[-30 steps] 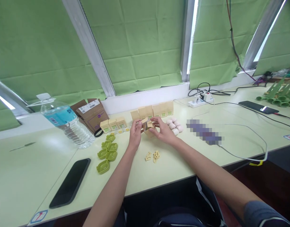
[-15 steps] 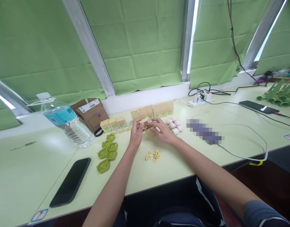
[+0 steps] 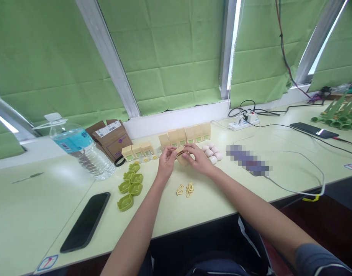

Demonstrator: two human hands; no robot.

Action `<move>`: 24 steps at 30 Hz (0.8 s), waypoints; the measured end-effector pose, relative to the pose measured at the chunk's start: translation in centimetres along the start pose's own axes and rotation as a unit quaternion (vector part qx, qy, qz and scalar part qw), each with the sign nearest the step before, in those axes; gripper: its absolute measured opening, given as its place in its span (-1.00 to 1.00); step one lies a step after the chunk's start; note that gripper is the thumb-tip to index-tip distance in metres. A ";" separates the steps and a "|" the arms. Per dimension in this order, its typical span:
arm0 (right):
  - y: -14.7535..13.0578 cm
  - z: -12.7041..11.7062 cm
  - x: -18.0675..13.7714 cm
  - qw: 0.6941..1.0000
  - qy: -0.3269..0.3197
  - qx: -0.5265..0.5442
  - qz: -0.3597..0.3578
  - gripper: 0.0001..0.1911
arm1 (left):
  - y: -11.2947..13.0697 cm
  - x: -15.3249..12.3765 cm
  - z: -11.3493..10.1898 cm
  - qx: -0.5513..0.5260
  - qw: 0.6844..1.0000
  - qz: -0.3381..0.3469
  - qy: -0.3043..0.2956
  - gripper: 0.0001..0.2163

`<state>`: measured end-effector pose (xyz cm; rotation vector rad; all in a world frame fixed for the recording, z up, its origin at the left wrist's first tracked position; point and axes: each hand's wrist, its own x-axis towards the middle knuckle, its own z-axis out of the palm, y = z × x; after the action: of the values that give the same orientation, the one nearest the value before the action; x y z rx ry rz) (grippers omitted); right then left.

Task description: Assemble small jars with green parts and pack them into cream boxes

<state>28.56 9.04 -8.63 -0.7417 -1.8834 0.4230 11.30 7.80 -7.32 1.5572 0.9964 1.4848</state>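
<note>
My left hand (image 3: 165, 162) and my right hand (image 3: 199, 158) both grip a small tan cardboard box (image 3: 182, 155) just above the pale green table (image 3: 193, 207), fingers pinched on its top flaps, which lie nearly closed. Behind the hands stands a row of closed tan boxes with green windows (image 3: 193, 134), and three smaller ones (image 3: 137, 150) stand to the left. Several green plastic trays (image 3: 130, 186) lie left of my left forearm. Small yellow cut-out pieces (image 3: 185, 189) lie below the hands. White rounded pieces (image 3: 212, 153) sit right of my right hand.
A large water bottle (image 3: 78, 147) lies at the left beside brown cartons (image 3: 111, 138). A black phone (image 3: 85, 222) rests near the front edge. A power strip (image 3: 241, 122) with cables, another phone (image 3: 313, 130) and green cones (image 3: 338, 117) are on the right.
The box's top flaps, standing open a second ago, have been folded down under my fingers. Both hands stayed in the same spot.
</note>
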 end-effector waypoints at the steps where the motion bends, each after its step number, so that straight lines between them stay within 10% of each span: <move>1: 0.0 0.0 0.0 1.000 0.003 0.003 0.000 -0.71 | 0.0 0.0 0.0 0.000 1.000 0.003 -0.001 -0.69; 24: -0.6 -0.3 0.0 0.994 0.030 0.097 0.042 -0.62 | 0.4 -0.2 0.0 -0.027 0.997 0.054 -0.041 -0.75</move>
<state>28.70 8.60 -8.17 -0.6971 -1.7300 0.6211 11.31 7.49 -7.01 1.6422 0.8307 1.4970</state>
